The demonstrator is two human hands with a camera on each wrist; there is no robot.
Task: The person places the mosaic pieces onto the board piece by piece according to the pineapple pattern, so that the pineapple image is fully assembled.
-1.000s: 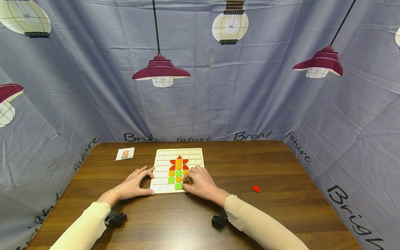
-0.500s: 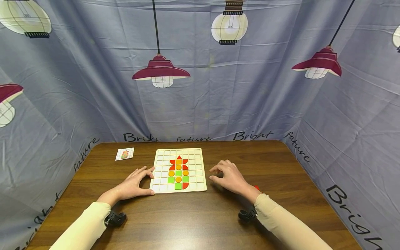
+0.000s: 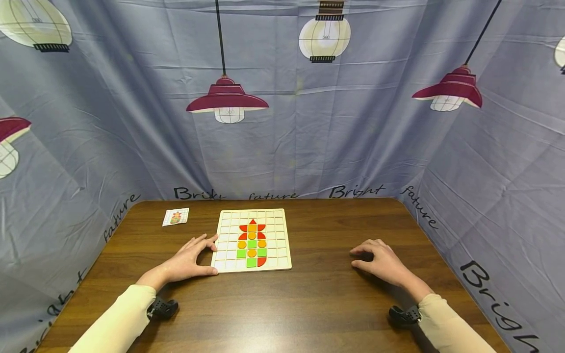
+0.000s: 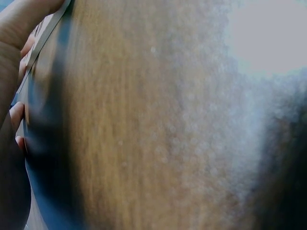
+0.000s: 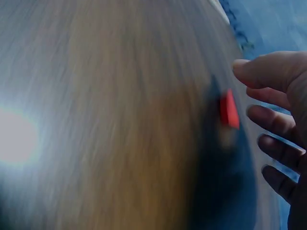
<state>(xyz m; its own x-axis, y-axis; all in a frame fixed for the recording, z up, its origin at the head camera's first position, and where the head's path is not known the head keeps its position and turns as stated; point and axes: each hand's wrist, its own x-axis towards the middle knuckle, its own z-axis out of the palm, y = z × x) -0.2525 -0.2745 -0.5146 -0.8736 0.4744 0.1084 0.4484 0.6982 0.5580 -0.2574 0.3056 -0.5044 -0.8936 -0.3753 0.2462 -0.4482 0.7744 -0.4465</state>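
Observation:
A cream grid board [image 3: 229, 252] lies on the table, bearing red, orange and green pieces in a plant-like pattern. My left hand [image 3: 191, 259] rests against its left side, thumb at the near corner and index finger farther up the edge, set wide apart. Well to the right of the board, my right hand [image 3: 383, 262] hovers above the table with bent, parted fingers and nothing between them. A red piece [image 5: 229, 109] lies on the table close to these fingers in the right wrist view. In the head view the right hand hides that piece.
A small printed card [image 3: 175, 216] with a similar pattern lies at the back left of the brown wooden table [image 3: 273, 314]. A grey-blue curtain [image 3: 282, 147] printed with lamps hangs behind and along the sides.
My right hand has let go of a red quarter-round piece at the pattern's lower right and moved right, toward the loose red piece. The left hand stays at the board's edge.

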